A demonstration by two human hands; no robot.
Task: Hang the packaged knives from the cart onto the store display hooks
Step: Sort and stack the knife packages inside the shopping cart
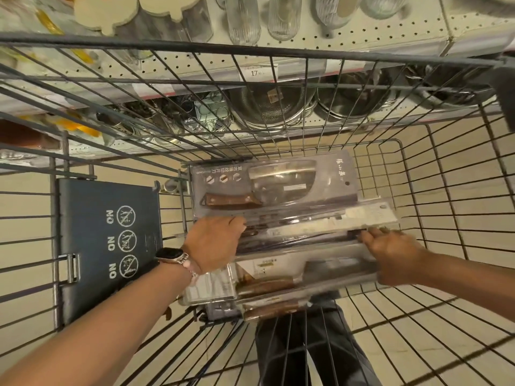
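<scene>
While my left hand (214, 240) and right hand (395, 256) each clamp an end of the clear plastic knife packs (292, 240) inside the grey wire cart (418, 174), I risk slick stacked packs sliding off.

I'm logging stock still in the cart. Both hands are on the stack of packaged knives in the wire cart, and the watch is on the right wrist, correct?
Not quite: the watch is on the left wrist, as the head view shows. The left hand and right hand are both on the stack of packaged knives in the wire cart.
</scene>
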